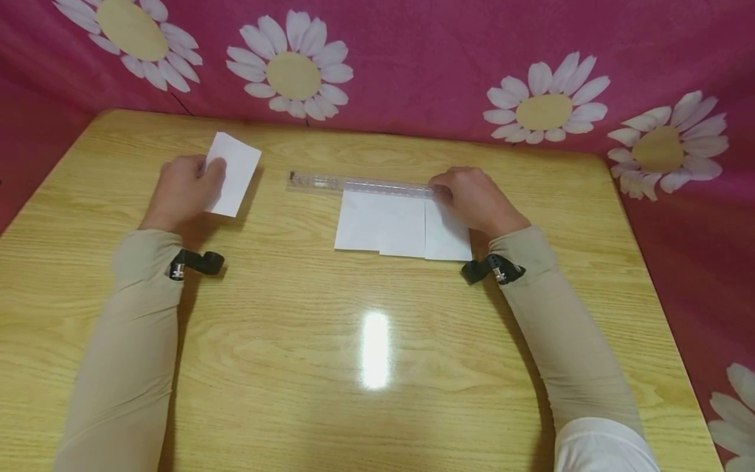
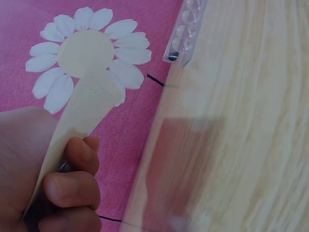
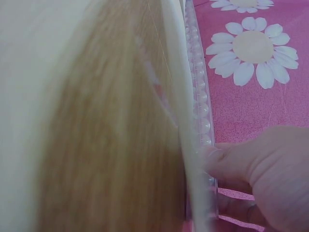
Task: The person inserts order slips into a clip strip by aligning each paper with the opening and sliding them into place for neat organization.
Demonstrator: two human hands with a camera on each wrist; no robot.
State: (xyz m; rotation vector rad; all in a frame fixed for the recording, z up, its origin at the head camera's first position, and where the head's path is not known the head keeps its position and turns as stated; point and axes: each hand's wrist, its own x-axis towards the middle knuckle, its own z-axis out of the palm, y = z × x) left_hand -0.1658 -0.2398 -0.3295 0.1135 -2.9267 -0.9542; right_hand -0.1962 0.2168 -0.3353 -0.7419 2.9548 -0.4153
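Note:
My left hand [image 1: 184, 190] grips a small white sheet of paper [image 1: 238, 172], thumb on top and fingers curled underneath. In the left wrist view that sheet [image 2: 89, 106] is seen nearly edge-on, with faint dashed marks near its far end. My right hand [image 1: 480, 200] pinches the right end of a long clear plastic strip [image 1: 371, 186] with a row of round bumps, also seen as a strip [image 3: 200, 96] in the right wrist view. Several white papers [image 1: 383, 223] extend side by side from the strip's near edge. The strip's left end carries a dark spot.
A light wood-grain table [image 1: 283, 341] spreads under both arms, with a bright light reflection in its middle. Behind it hangs a pink cloth [image 1: 413, 72] with large white daisies. A black strap with a small device [image 1: 197, 262] sits on each wrist.

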